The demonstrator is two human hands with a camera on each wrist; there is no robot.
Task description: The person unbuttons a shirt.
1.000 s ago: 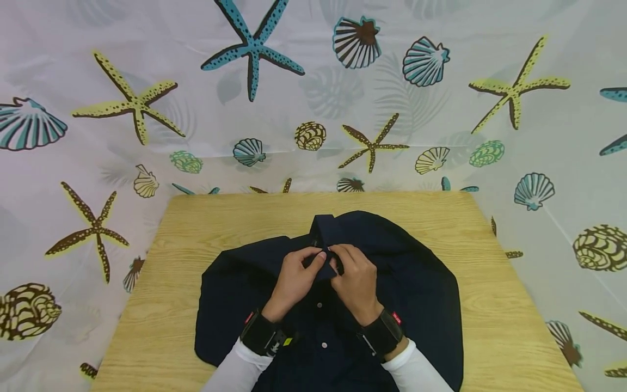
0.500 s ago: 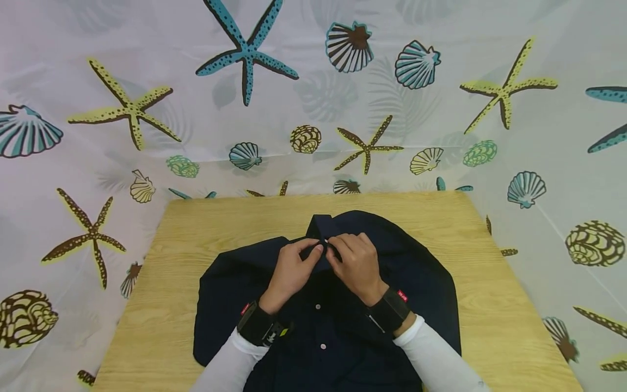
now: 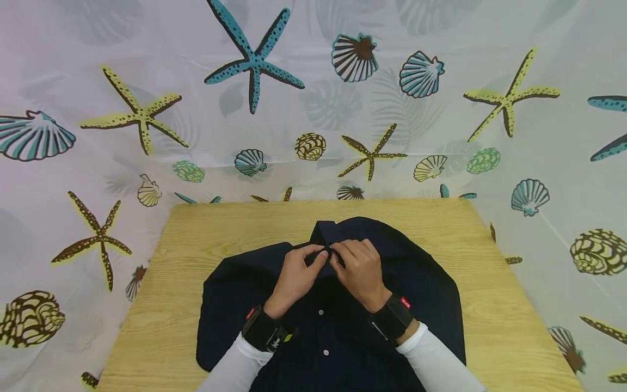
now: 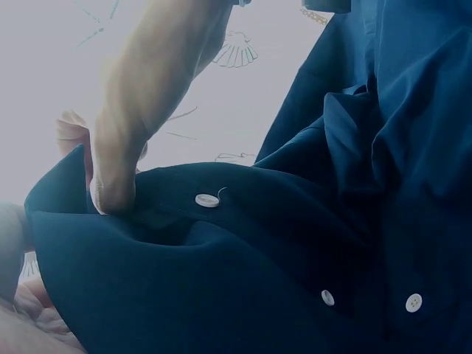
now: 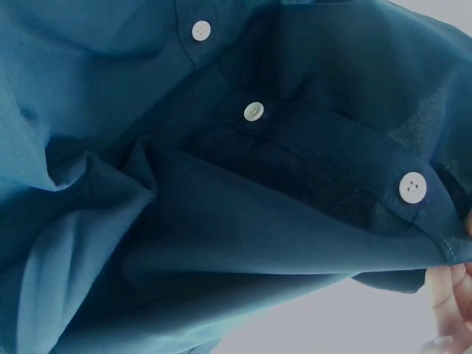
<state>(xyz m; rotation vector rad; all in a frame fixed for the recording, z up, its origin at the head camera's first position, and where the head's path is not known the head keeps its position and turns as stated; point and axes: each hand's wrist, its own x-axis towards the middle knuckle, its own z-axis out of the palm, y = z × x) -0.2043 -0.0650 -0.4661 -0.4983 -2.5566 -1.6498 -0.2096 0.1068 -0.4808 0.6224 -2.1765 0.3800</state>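
pinching the collar [image 3: 324, 231] of the dark shirt [image 3: 343, 332] on the worktop [image 3: 504, 310], left hand [image 3: 295, 276] and right hand [image 3: 361, 272] are nearly closed, lower button [image 3: 326, 353] looks done imo, top button [image 5: 413, 187] probably still needs fastening.

Red wristband tags [image 3: 405, 302] — tiny lettering, unreadable

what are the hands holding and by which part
The dark shirt, by its collar at the front; the left hand and right hand both pinch it there.

white cloth backdrop [image 3: 318, 103], printed starfish [image 3: 254, 61], seashells [image 3: 422, 74]; wraps three sides of wood-grain tabletop [image 3: 495, 305].
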